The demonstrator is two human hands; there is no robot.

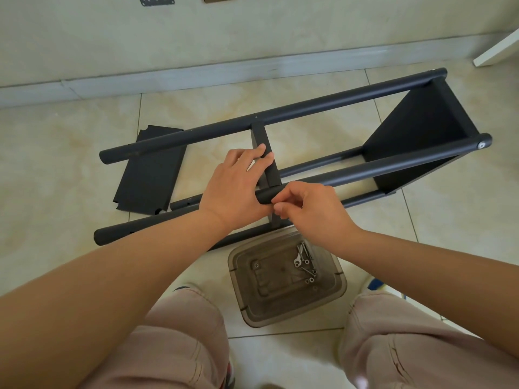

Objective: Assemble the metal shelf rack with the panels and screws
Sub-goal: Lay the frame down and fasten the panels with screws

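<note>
The dark metal shelf rack (323, 106) lies on its side on the tiled floor, round posts running left to right. One panel (415, 136) sits fixed at its right end. A second panel (268, 155) stands edge-up in the middle. My left hand (236, 189) wraps the near post and rests its fingers on that middle panel. My right hand (309, 209) pinches at the near post beside the panel; whatever is between the fingertips is hidden. A loose panel (148, 175) lies flat on the floor at the left.
A clear brown plastic tub (244, 299) with several screws (307, 272) and a small wrench stands between my knees. A baseboard and wall run along the far side. A white furniture leg (497, 49) is at the top right.
</note>
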